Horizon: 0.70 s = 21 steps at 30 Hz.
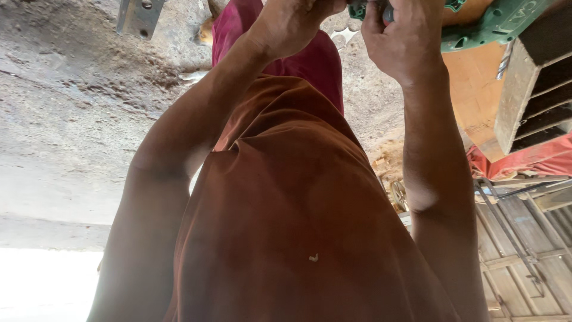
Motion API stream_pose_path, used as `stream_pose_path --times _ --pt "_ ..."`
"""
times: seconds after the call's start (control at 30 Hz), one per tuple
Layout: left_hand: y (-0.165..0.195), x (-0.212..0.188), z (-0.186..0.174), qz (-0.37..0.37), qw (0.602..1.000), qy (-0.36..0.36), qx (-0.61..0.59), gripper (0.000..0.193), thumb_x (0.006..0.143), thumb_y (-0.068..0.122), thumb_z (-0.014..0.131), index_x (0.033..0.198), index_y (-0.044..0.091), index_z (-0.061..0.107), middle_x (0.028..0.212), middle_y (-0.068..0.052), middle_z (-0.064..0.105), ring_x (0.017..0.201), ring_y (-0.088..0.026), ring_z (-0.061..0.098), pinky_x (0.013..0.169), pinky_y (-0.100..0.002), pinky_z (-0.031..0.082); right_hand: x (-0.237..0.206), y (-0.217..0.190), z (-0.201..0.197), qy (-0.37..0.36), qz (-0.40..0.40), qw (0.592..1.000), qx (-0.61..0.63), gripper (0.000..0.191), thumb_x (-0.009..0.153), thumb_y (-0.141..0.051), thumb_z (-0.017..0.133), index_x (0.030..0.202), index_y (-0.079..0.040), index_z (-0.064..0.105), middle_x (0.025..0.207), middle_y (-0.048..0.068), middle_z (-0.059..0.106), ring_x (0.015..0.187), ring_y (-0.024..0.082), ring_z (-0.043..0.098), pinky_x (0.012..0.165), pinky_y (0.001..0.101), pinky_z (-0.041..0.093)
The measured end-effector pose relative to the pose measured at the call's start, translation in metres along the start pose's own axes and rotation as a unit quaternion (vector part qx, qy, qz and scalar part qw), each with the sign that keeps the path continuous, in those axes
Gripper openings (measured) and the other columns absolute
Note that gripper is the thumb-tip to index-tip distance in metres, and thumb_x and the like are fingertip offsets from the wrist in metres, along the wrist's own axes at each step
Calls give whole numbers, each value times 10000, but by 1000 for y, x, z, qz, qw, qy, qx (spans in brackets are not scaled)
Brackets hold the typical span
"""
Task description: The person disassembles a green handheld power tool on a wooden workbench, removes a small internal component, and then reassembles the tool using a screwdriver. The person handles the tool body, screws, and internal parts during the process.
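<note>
1. Green plastic is what your hands meet at 12 o'clock in the view: a green power tool [497, 22], cut off by the top edge, with its dark end between your 2 fists.
2. Your right hand [402, 39] is clenched around that dark end, fingers wrapped over it, so it has a firm hold on the tool.
3. Your left hand [292, 21] is balled into a fist just beside the right, at its 9 o'clock. What it grips is hidden by the frame edge and its own knuckles, so I cannot tell whether it holds the tool or some other part.
4. From your hands the tool's body lies toward 3 o'clock. Its long axis runs roughly level, tipping slightly up at the far end. Your right hand is the nearer one and is on it; the left sits at the inner end of that axis.
5. Both forearms rise from 6 o'clock to 12 o'clock on either side of your rust-brown shirt [286, 226], with magenta trousers [322, 59] showing beyond it.
6. Just under the tool's body, at 4 o'clock from your right hand, stands a slatted wooden box [536, 83], and an orange board [476, 89] lies between it and your wrist.
7. A metal bracket [140, 15] sits well apart at 10 o'clock on the rough concrete floor [77, 107].
8. Red cloth [518, 161] lies below the box.
</note>
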<state>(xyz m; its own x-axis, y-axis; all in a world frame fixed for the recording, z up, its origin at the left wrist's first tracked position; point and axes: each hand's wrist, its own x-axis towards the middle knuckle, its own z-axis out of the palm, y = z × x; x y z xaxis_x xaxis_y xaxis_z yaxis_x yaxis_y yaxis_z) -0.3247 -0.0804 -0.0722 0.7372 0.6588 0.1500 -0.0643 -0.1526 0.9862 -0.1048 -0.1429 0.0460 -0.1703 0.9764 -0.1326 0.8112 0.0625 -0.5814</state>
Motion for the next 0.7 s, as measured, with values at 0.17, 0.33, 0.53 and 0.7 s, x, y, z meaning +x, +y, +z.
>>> stream_pose_path --times 0.17,0.33,0.53,0.7 --pt "-10 0 8 53 995 -5 81 57 1148 86 561 1116 50 591 903 -45 660 707 -86 607 580 -237 511 4 -1 -2 8 -21 998 61 201 925 131 594 1034 -36 565 880 75 602 792 224 616 804 387 479" --pt "-8 0 8 -1 1000 -10 20 101 1167 105 588 1127 14 568 824 -43 603 640 -109 549 568 -266 481 4 -3 -7 -36 37 989 136 155 971 91 637 1026 -35 565 887 66 593 786 206 611 771 384 486" --pt "19 6 3 1 998 -3 67 50 1124 119 600 1137 71 610 897 -33 677 721 -120 645 649 -283 552 -2 4 0 -9 3 1000 1 165 890 69 645 968 -64 585 836 52 602 773 234 599 812 418 467" --pt "33 15 2 -59 994 -17 91 97 1123 131 666 1082 46 642 803 -76 663 636 -168 620 600 -323 520 1 4 3 -4 -26 1000 13 201 947 149 611 1016 -39 592 841 92 590 739 234 590 725 374 459"
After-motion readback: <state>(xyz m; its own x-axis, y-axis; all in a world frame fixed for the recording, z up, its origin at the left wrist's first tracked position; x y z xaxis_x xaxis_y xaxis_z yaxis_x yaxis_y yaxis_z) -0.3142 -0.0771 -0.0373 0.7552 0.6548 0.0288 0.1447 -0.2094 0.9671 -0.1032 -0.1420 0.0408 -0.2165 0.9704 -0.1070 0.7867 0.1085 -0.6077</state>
